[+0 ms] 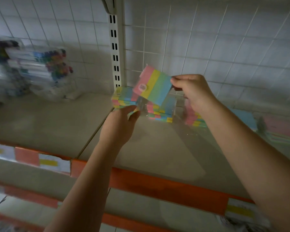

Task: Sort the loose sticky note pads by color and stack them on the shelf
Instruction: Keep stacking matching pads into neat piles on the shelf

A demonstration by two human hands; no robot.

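Right hand: the right hand [193, 93] pinches the blue edge of a striped sticky note pad [153, 86] between thumb and fingertips, holding it tilted in the air above the shelf [157, 148].
Left hand: the left hand [120, 123] reaches to 12 o'clock, fingers loosely spread, touching or about to touch the left stack [123, 98]; contact cannot be confirmed.
Pad location: airborne, above the gap between the left stack and the middle stack [161, 113].
Other stacks: a third stack [193, 118] sits at 3 o'clock of the middle stack; flat pastel pads [278, 129] lie farther at 3 o'clock.
Risk, grip: an edge-only pinch on a wrapped pad probably allows slip or rotation.
Risk, stacks: the left stack looks uneven; a nudge likely topples it.
Risk, sorting: all near pads show identical stripes, so misplacement is possible.
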